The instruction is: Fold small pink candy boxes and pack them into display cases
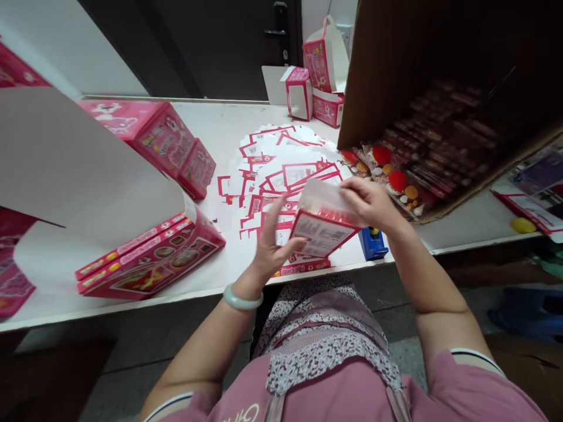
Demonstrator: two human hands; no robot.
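A pink-and-white cardboard box (323, 231), its top standing open, is held tilted above the table's front edge. My right hand (372, 202) pinches the upper right side of this box between thumb and fingers. At its lower left is my left hand (270, 246), fingers stretched upward and apart. The left thumb overlaps the printed face; whether it presses on the box I cannot tell. Beneath both hands spreads a pile of flat, pink-edged printed cartons (281, 170). Inside the held box, shiny reddish contents show only faintly.
Pink boxes (176, 146) and a large white-sided carton (97, 158) stand left. More small boxes (323, 64) are stacked at the back. A big brown carton (358, 88) lies right, with wrapped items (398, 179) spilling out. A blue tape dispenser (373, 246) sits at the front edge.
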